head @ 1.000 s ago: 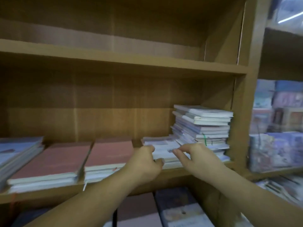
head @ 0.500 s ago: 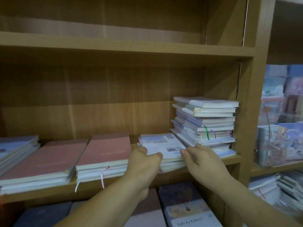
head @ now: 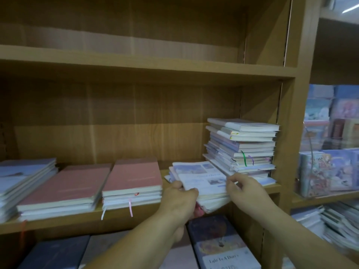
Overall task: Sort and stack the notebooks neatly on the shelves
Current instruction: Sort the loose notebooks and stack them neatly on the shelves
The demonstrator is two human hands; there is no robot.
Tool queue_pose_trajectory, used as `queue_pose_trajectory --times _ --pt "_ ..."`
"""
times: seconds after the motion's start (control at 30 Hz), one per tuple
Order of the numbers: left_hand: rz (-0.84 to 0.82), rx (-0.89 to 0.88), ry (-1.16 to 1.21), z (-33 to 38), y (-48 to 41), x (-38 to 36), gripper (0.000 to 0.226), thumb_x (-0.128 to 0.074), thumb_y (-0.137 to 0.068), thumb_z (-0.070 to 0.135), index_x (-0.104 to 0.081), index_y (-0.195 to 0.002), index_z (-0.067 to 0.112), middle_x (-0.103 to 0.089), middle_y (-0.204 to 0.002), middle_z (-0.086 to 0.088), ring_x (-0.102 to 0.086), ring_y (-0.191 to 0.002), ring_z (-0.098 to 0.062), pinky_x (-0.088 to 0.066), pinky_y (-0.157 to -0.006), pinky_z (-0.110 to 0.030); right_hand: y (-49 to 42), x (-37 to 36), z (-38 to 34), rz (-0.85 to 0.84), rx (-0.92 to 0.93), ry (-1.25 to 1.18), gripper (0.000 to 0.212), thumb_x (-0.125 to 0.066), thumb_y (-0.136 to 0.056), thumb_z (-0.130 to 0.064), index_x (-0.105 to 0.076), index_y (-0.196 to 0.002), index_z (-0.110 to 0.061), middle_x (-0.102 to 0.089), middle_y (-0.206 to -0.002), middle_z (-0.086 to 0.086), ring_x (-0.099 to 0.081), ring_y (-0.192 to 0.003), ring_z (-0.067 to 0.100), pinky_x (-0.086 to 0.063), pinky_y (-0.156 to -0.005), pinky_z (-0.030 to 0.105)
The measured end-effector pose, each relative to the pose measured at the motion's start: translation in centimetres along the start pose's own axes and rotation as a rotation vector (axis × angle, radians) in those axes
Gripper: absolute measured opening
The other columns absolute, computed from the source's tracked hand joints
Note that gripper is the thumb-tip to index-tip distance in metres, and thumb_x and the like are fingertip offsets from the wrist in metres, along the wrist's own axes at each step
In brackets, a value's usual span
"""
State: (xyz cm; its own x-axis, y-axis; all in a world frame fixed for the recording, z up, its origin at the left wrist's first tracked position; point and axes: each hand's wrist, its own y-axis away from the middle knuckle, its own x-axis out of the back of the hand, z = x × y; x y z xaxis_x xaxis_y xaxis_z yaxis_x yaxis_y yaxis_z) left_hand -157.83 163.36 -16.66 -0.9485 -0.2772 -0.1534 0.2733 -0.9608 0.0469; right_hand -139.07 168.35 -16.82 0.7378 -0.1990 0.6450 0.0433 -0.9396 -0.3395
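Observation:
A low pile of pale blue-and-white notebooks point(head: 202, 177) lies on the middle wooden shelf point(head: 81, 220), its front edge hanging past the shelf lip. My left hand point(head: 179, 200) grips the pile's front left corner, thumb on top. Gripping the front right edge is my right hand point(head: 243, 189). Right behind it stands a tall uneven stack of notebooks point(head: 242, 146) against the shelf's right wall. Two pink-covered stacks point(head: 134, 177) point(head: 66, 187) lie to the left, with a bluish stack point(head: 21, 175) at the far left.
The upper shelf point(head: 136, 63) holds nothing visible. Below the middle shelf lie dark-covered diaries point(head: 219, 241). Past the right upright point(head: 291, 113), a neighbouring unit holds colourful notebooks point(head: 328, 171) and white stacks point(head: 334, 220).
Both hands have closed on the low pale pile and drawn its front edge out over the shelf lip toward me. The camera view shifted slightly.

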Motion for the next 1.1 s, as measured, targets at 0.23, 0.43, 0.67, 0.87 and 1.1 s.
queue_pose_trajectory --times 0.23,0.43,0.67,0.87,1.1 --pt "0.081 -0.019 -0.037 -0.7 1.1 0.5 0.026 -0.055 -0.1 0.018 -0.059 -0.125 0.025 -0.072 -0.112 -0.003 -0.071 -0.097 -0.025 -0.059 -0.092 -0.047 3.2 1.1 -1.3 -0.047 -0.149 -0.354 0.021 -0.077 -0.087 -0.031 -0.069 -0.102 -0.02 -0.069 -0.107 0.014 -0.064 -0.079 0.02 -0.051 -0.068 0.028" --pt "-0.05 -0.101 -0.126 -1.0 4.2 2.8 0.039 -0.06 -0.099 0.007 -0.056 -0.129 0.032 -0.073 -0.115 0.008 -0.069 -0.105 -0.014 -0.052 -0.104 -0.039 4.1 1.9 -1.1 -0.282 -0.26 -0.519 0.068 -0.075 -0.089 -0.008 -0.042 -0.146 -0.027 -0.073 -0.108 -0.001 -0.074 -0.088 0.019 -0.059 -0.071 0.031" --pt "-0.043 -0.502 -0.574 3.0 3.3 3.9 0.059 -0.057 -0.096 0.014 -0.04 -0.141 0.046 -0.065 -0.123 0.021 -0.063 -0.113 -0.006 -0.054 -0.097 -0.031 1.3 -0.5 -3.8 -0.084 0.123 -0.323 0.057 -0.068 -0.09 -0.009 -0.047 -0.124 -0.049 -0.066 -0.116 -0.017 -0.063 -0.113 0.008 -0.057 -0.093 0.036" --pt "0.134 -0.561 -0.783 4.2 1.6 4.8 0.032 -0.061 -0.095 0.024 -0.042 -0.119 0.032 -0.065 -0.115 0.007 -0.065 -0.102 -0.02 -0.055 -0.081 -0.036 0.3 -3.3 -5.2 0.037 0.239 -0.336 0.086 -0.067 -0.09 -0.006 -0.024 -0.143 -0.058 -0.055 -0.135 -0.021 -0.053 -0.128 0.008 -0.05 -0.105 0.044" --pt "0.142 -0.699 -0.796 4.0 0.8 3.7 0.037 -0.052 -0.098 0.018 -0.037 -0.129 0.031 -0.062 -0.118 0.006 -0.061 -0.099 -0.015 -0.055 -0.084 -0.038 -2.5 -2.5 -5.3 0.088 0.285 -0.329 0.1 -0.065 -0.088 -0.003 -0.01 -0.151 -0.057 -0.045 -0.148 -0.014 -0.044 -0.138 0.012 -0.046 -0.109 0.052"
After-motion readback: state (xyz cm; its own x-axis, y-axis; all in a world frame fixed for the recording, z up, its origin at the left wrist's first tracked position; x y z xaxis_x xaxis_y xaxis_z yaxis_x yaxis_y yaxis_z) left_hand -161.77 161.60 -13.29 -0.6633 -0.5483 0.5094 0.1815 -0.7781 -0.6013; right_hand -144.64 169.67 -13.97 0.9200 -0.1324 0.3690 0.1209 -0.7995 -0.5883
